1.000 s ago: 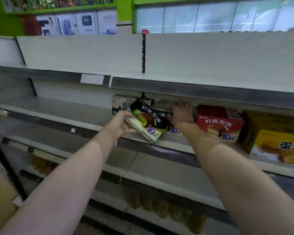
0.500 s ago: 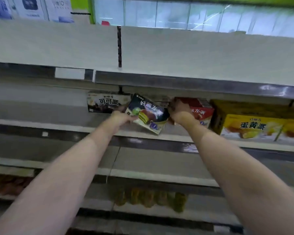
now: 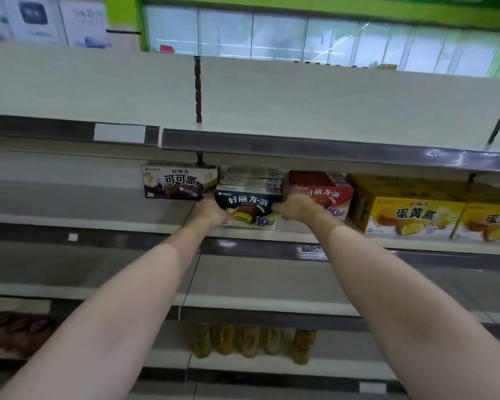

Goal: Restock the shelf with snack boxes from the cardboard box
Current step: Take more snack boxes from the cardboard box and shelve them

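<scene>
Two hands hold our dark snack box (image 3: 247,207) between them on the shelf (image 3: 168,228). Our left hand (image 3: 210,210) grips its left end and our right hand (image 3: 299,207) grips its right end, fingers curled against the sides. It stands upright beside the red box (image 3: 331,190).

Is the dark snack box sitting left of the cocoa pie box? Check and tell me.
No, the dark snack box sits right of the cocoa pie box, beside the red box.
</scene>
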The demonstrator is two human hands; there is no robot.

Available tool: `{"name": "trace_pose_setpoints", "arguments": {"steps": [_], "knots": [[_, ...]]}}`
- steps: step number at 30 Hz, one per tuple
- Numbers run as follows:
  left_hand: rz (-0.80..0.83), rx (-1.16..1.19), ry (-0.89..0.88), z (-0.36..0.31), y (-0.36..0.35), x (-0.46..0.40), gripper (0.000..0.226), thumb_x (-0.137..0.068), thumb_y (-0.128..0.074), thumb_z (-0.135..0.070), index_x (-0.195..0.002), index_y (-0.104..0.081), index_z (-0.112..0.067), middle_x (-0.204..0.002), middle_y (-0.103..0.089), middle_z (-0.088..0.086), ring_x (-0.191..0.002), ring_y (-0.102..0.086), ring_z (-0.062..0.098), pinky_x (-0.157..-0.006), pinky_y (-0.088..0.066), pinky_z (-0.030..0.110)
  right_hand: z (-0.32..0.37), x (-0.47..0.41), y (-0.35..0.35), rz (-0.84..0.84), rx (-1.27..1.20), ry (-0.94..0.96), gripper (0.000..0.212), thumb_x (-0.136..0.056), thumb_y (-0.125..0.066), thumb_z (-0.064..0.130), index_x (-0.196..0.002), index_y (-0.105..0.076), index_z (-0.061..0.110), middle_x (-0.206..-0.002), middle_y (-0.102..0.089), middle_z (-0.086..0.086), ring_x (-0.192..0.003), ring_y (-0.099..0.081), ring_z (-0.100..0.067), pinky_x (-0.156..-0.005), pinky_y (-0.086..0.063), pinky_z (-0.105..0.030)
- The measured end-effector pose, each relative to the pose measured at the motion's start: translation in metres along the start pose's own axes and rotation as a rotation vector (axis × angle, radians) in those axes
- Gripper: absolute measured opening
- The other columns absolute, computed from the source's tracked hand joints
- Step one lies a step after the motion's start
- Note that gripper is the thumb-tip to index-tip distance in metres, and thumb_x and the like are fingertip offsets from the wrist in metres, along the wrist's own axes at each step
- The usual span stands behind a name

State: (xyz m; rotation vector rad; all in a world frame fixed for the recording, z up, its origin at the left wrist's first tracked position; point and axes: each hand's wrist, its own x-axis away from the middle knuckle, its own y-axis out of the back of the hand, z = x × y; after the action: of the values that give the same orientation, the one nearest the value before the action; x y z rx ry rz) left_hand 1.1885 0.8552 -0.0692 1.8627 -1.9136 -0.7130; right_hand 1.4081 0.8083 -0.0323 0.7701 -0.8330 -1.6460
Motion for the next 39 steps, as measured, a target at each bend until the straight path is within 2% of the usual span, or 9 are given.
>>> {"name": "trace_pose_setpoints", "arguments": {"steps": [6, 10, 15, 20, 22, 26, 30, 35, 39], "knots": [[0.071, 0.015, 0.0, -0.011, -0.008, -0.003, 0.076, -0.073, -0.085, -0.015, -0.139, -0.046, -0.014, -0.137, -0.058, 0.005, -0.122, -0.056, 0.026, -0.108, -0.043, 0.038, -0.012, -0.032, -0.021, 0.044, 0.077, -0.04, 0.054, -0.082, -0.072, 0.032, -0.13, -0.054, 0.015, -0.124, -0.065, -0.009, -0.102, -0.063, -0.026, -0.081, -0.049, -0.027], [0.068, 0.015, 0.08, -0.012, -0.012, -0.006, 0.094, -0.086, -0.075, -0.018, -0.156, -0.012, -0.009, -0.147, -0.046, 0.009, -0.134, -0.045, 0.03, -0.109, -0.038, 0.034, -0.002, -0.024, -0.019, 0.002, -0.038, -0.1, 0.062, -0.082, -0.073, 0.02, -0.137, -0.048, 0.008, -0.127, -0.061, -0.013, -0.111, -0.061, -0.029, -0.081, -0.048, -0.025], [0.088, 0.062, 0.154, -0.02, -0.021, -0.005, 0.106, -0.091, -0.068, -0.017, -0.155, 0.017, -0.011, -0.157, -0.031, 0.016, -0.142, -0.034, 0.032, -0.113, -0.032, 0.035, 0.001, -0.026, -0.019, -0.02, -0.166, -0.127, 0.06, -0.082, -0.068, 0.012, -0.137, -0.045, 0.009, -0.128, -0.06, -0.008, -0.116, -0.058, -0.026, -0.08, -0.042, -0.023], [0.117, 0.18, 0.146, -0.022, -0.019, -0.009, 0.107, -0.077, -0.079, -0.004, -0.155, -0.006, -0.01, -0.153, -0.04, 0.011, -0.139, -0.039, 0.029, -0.115, -0.034, 0.04, -0.006, -0.025, -0.019, -0.049, -0.398, -0.13, 0.062, -0.084, -0.066, 0.006, -0.142, -0.044, 0.006, -0.134, -0.056, -0.015, -0.122, -0.056, -0.032, -0.094, -0.048, -0.035], [0.156, 0.26, 0.167, -0.02, -0.018, -0.009, 0.113, -0.073, -0.081, -0.002, -0.156, -0.005, -0.012, -0.156, -0.035, 0.009, -0.141, -0.036, 0.028, -0.115, -0.035, 0.043, -0.007, -0.028, -0.02, -0.04, -0.448, -0.116, 0.064, -0.083, -0.064, 0.002, -0.143, -0.042, 0.007, -0.136, -0.054, -0.017, -0.124, -0.055, -0.033, -0.099, -0.048, -0.038], [0.146, 0.361, 0.168, -0.022, -0.024, -0.008, 0.098, -0.078, -0.069, 0.006, -0.156, -0.013, -0.016, -0.154, -0.036, 0.011, -0.138, -0.038, 0.028, -0.109, -0.039, 0.039, -0.01, -0.031, -0.019, -0.02, -0.544, -0.106, 0.063, -0.081, -0.063, -0.006, -0.14, -0.045, 0.005, -0.135, -0.056, -0.02, -0.122, -0.056, -0.036, -0.089, -0.048, -0.034], [0.092, 0.36, 0.176, -0.027, -0.028, -0.007, 0.082, -0.082, -0.058, 0.007, -0.153, -0.023, -0.015, -0.15, -0.04, 0.013, -0.133, -0.042, 0.03, -0.106, -0.043, 0.043, -0.005, -0.037, -0.023, -0.058, -0.628, -0.151, 0.064, -0.081, -0.053, -0.012, -0.141, -0.047, 0.01, -0.125, -0.063, -0.01, -0.118, -0.058, -0.03, -0.104, -0.048, -0.039], [0.073, 0.378, 0.168, -0.029, -0.021, -0.006, 0.077, -0.082, -0.052, 0.012, -0.151, -0.03, -0.013, -0.147, -0.043, 0.01, -0.131, -0.042, 0.03, -0.101, -0.043, 0.041, 0.004, -0.038, -0.035, -0.186, -0.674, -0.181, 0.062, -0.083, -0.053, -0.002, -0.14, -0.051, 0.022, -0.123, -0.067, -0.005, -0.113, -0.061, -0.028, -0.103, -0.049, -0.041], [0.061, 0.31, 0.159, -0.028, -0.02, -0.008, 0.068, -0.086, -0.047, 0.013, -0.148, -0.036, -0.01, -0.146, -0.046, 0.013, -0.132, -0.043, 0.032, -0.105, -0.041, 0.041, 0.007, -0.037, -0.04, -0.248, -0.675, -0.188, 0.058, -0.084, -0.052, 0.002, -0.139, -0.053, 0.021, -0.121, -0.067, -0.004, -0.112, -0.061, -0.029, -0.099, -0.049, -0.032]]}}
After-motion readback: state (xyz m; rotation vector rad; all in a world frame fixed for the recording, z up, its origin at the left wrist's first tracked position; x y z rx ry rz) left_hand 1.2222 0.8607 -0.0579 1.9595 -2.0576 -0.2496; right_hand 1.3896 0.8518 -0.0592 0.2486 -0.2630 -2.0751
